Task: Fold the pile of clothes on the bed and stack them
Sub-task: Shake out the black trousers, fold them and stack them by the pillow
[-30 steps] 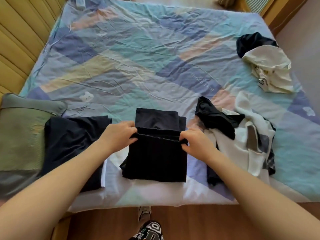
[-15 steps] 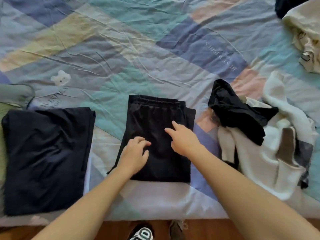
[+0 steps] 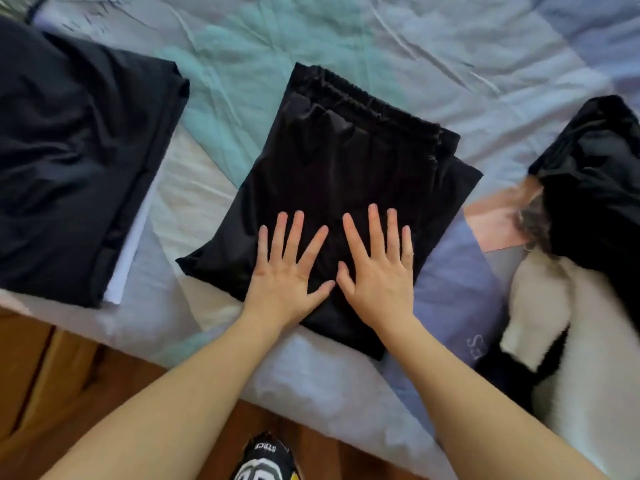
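Note:
A folded black garment (image 3: 346,157) with an elastic waistband at its far edge lies on the bed in front of me. My left hand (image 3: 287,271) and my right hand (image 3: 377,268) rest flat side by side on its near half, fingers spread, holding nothing. To the left lies a folded dark navy garment (image 3: 76,150) on top of something white. At the right edge is the unfolded pile: a crumpled black piece (image 3: 595,168) over a white garment (image 3: 581,341).
The bed wears a wrinkled patchwork cover (image 3: 381,39) in teal, blue and lilac. Its near edge runs across the lower frame, with wooden floor (image 3: 69,393) below it. A black-and-white shoe (image 3: 266,459) shows at the bottom.
The top part of the black garment was folded down and my hands left its edge. Both palms now lie flat on it. The camera has come much closer to the bed.

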